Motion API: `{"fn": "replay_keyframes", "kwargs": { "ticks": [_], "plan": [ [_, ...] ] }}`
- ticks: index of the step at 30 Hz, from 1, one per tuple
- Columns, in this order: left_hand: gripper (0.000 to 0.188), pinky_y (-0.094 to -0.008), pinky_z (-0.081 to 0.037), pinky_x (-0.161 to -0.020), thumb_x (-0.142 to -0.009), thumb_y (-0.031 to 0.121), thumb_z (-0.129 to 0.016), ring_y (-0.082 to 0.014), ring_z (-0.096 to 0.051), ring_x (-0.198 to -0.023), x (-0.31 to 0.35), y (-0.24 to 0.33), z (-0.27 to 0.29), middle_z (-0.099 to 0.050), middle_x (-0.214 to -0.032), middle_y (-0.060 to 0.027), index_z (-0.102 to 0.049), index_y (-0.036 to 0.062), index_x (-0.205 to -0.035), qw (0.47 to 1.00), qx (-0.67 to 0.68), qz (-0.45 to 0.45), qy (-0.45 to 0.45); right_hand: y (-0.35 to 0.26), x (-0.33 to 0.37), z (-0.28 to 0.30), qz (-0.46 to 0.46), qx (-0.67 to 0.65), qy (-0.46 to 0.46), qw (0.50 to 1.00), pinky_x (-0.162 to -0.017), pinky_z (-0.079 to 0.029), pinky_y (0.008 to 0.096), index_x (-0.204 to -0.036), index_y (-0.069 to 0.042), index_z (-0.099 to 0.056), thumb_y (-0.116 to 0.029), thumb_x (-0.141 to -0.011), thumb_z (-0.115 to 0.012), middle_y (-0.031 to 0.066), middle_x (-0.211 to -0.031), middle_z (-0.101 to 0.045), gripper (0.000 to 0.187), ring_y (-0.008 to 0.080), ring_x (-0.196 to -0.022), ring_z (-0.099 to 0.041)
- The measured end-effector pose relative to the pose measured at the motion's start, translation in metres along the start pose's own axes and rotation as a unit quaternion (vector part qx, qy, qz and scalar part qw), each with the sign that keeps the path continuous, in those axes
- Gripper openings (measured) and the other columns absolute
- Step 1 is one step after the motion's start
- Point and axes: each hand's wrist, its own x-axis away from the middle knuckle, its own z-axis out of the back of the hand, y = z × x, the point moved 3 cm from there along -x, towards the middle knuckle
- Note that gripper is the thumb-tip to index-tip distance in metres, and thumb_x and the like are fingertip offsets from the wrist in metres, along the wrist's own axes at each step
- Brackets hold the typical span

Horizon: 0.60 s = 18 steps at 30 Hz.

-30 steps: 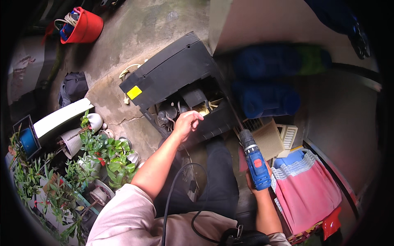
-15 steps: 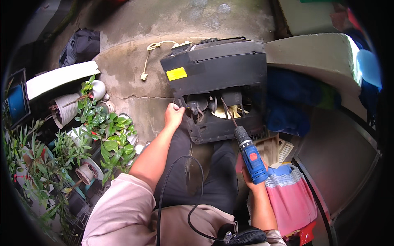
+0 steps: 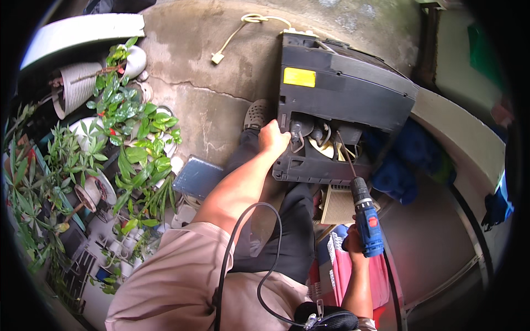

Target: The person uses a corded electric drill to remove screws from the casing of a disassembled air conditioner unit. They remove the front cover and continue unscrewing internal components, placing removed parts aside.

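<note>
A black plastic appliance housing (image 3: 348, 95) with a yellow label stands at my knees. Through an opening in its near side show a dark motor (image 3: 301, 126) and a cream-coloured fan (image 3: 326, 149). My left hand (image 3: 274, 139) is closed on the housing's left edge, beside the motor; its fingertips are partly hidden. My right hand (image 3: 356, 243) grips a blue and black cordless drill (image 3: 369, 223) at the handle. The drill's long thin bit (image 3: 347, 154) points away from me into the opening, next to the fan. Whether its tip touches a screw cannot be seen.
A pale cord with a plug (image 3: 218, 58) trails from the housing onto the cracked concrete floor (image 3: 193, 88). Potted plants (image 3: 138, 154) crowd the left. A beige grille (image 3: 338, 204) and a pink cloth (image 3: 342, 265) lie at right, near a low wall (image 3: 458, 127).
The view has shifted; the housing now appears farther right and at a different slant. Both hands keep their grips, and the drill bit still reaches into the opening. My shoe has come into view.
</note>
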Motion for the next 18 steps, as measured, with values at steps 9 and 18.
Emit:
{"fn": "replay_keyframes", "kwargs": {
  "ticks": [9, 18],
  "plan": [
    [0.034, -0.0504, -0.058, -0.093, -0.078, 0.022, -0.082, -0.0435, -0.071, -0.104, -0.015, -0.017, 0.012, -0.074, -0.103, -0.0246, -0.07, 0.0009, -0.103, 0.993, 0.047, -0.055, -0.094, -0.037, -0.005, 0.035, -0.093, -0.213, -0.156, 0.96, -0.076, -0.053, 0.0369, -0.124, -0.001, -0.065, -0.013, -0.093, -0.068, 0.0072, -0.097, -0.069, 0.033, 0.0212, -0.084, -0.066],
    [0.021, -0.0388, -0.051, -0.061, -0.098, 0.021, -0.061, -0.0196, -0.059, -0.063, -0.003, -0.01, 0.024, -0.059, -0.069, -0.0051, -0.064, 0.0005, -0.095, 0.837, 0.532, 0.072, -0.101, -0.209, -0.102, -0.008, 0.123, 0.003, -0.062, 0.991, -0.074, -0.055, 0.0351, -0.104, -0.004, -0.067, -0.008, -0.078, -0.07, 0.0139, -0.084, -0.066, 0.026, 0.033, -0.074, -0.068]
  ]
}}
